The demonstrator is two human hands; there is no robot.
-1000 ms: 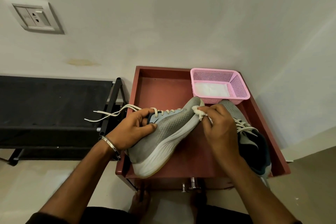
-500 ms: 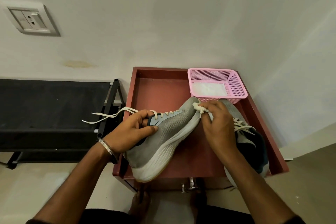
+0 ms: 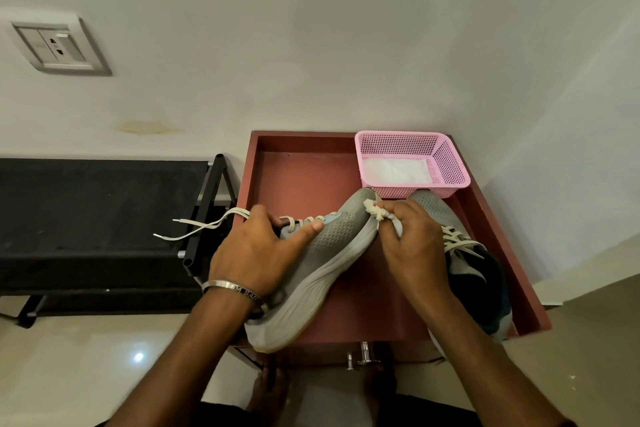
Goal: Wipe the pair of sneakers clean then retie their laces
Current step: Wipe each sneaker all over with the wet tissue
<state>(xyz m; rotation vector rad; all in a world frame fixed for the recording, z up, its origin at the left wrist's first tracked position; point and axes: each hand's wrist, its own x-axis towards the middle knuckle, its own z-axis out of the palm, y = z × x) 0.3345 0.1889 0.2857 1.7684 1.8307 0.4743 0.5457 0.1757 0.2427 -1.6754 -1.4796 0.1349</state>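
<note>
My left hand [image 3: 258, 255] grips a grey sneaker [image 3: 322, 267] around its collar, holding it tilted on its side over the red tray-top table [image 3: 301, 166], sole facing me. Its loose cream laces [image 3: 204, 227] trail off to the left. My right hand [image 3: 414, 243] pinches a small white cloth [image 3: 375, 213] against the toe end of that sneaker. The second grey sneaker [image 3: 474, 270] lies on the table to the right, partly hidden by my right hand and forearm, its laces showing.
A pink mesh basket [image 3: 450, 163] with a white cloth inside stands at the table's back right corner. A black rack [image 3: 104, 218] stands to the left of the table. A wall socket [image 3: 55, 47] is on the wall. Drawer knobs [image 3: 362, 354] show below the table's front edge.
My right hand with the cloth has shifted slightly along the sneaker's toe edge. My left hand keeps its hold on the sneaker, which stays in about the same place.
</note>
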